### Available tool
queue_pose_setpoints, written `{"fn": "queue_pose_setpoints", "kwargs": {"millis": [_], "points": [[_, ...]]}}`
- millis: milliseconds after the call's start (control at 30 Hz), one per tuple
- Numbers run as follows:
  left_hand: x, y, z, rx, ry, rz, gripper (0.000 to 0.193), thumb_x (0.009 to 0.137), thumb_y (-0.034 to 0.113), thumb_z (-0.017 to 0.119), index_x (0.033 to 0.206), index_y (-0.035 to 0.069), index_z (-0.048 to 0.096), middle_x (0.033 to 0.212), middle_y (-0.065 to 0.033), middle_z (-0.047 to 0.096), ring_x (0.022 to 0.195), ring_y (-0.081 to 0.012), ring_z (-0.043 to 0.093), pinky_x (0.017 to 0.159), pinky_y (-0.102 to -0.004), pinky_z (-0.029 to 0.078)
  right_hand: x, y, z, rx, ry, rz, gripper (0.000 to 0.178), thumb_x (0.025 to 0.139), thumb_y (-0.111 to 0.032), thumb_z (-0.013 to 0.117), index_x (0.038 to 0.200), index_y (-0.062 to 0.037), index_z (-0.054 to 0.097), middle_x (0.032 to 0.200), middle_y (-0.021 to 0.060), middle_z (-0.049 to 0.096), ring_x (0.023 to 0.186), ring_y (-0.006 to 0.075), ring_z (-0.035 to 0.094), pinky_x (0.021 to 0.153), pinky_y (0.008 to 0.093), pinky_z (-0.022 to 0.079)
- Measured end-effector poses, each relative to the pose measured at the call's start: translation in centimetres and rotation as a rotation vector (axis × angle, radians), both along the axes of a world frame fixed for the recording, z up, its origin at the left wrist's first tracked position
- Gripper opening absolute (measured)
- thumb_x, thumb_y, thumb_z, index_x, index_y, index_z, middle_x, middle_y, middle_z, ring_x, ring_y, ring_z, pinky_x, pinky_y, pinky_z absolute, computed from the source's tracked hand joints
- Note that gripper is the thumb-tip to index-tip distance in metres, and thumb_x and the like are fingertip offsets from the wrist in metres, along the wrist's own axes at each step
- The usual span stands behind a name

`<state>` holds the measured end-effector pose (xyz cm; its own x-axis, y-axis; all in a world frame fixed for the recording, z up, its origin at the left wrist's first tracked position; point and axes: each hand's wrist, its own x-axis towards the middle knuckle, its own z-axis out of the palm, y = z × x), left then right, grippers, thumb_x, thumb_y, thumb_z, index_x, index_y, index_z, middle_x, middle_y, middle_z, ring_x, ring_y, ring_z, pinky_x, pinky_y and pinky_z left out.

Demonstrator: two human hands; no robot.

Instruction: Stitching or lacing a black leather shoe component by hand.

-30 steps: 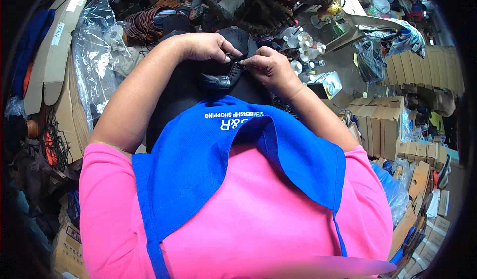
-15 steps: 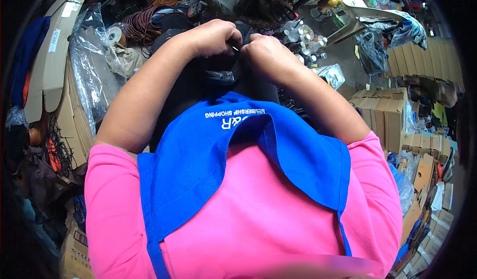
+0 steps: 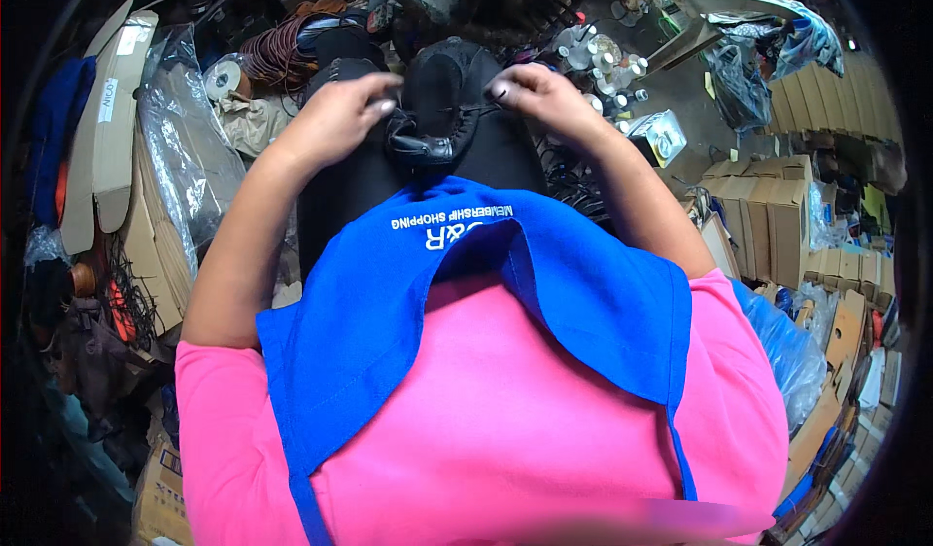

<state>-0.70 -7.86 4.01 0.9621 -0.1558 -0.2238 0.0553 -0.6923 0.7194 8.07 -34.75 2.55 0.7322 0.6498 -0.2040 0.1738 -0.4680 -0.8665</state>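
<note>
A black leather shoe point(image 3: 424, 147) rests on my lap between my dark-clothed legs, its opening facing up and its rounded, gathered end toward me. My left hand point(image 3: 340, 118) is at the shoe's left side, thumb and forefinger pinched and slightly blurred. My right hand point(image 3: 549, 104), at its right side, has its fingers closed on a thin dark thread point(image 3: 476, 108) that runs to the shoe. Toward my left fingers the thread is faint against the black. Both hands are apart from the shoe itself.
Clear plastic bottles point(image 3: 598, 65) and a clear container point(image 3: 658, 138) stand to the right. Stacked cardboard point(image 3: 763, 215) lies beyond. To the left are a thread spool point(image 3: 224, 77), clear plastic sheeting point(image 3: 180, 138) and upright cardboard point(image 3: 121, 128). Coiled brown cord point(image 3: 282, 48) lies at the far left.
My hands were close together over the shoe. They have moved apart to either side, uncovering the shoe, with the thread drawn out between.
</note>
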Motion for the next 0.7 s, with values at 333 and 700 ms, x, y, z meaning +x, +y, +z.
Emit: {"fn": "queue_pose_setpoints", "kwargs": {"millis": [333,700], "points": [[-1.3,7.5,2.4,0.031,0.030,0.180,0.034,0.092,0.031,0.056,0.077,0.000,0.059,0.076,-0.0015,0.054,0.074,-0.0096,0.049,0.067,-0.0268,0.041,0.4,-0.6,-2.7,0.021,-0.709,-0.235,0.019,0.072,-0.021,0.067,0.076,-0.0033,0.063,0.090,0.0135,0.058,0.081,0.0296,0.060,0.073,0.0355,0.048],[3.2,2.1,-0.2,-1.784,0.118,0.331,0.042,0.098,0.034,0.042,0.062,0.013,0.038,0.062,-0.0002,0.035,0.056,-0.0125,0.033,0.066,-0.0282,0.034,-2.1,1.7,-3.0,1.289,1.151,-0.578,0.028,0.096,-0.030,0.046,0.080,-0.0085,0.050,0.065,0.0020,0.045,0.065,0.0166,0.047,0.073,0.0351,0.043]]}}
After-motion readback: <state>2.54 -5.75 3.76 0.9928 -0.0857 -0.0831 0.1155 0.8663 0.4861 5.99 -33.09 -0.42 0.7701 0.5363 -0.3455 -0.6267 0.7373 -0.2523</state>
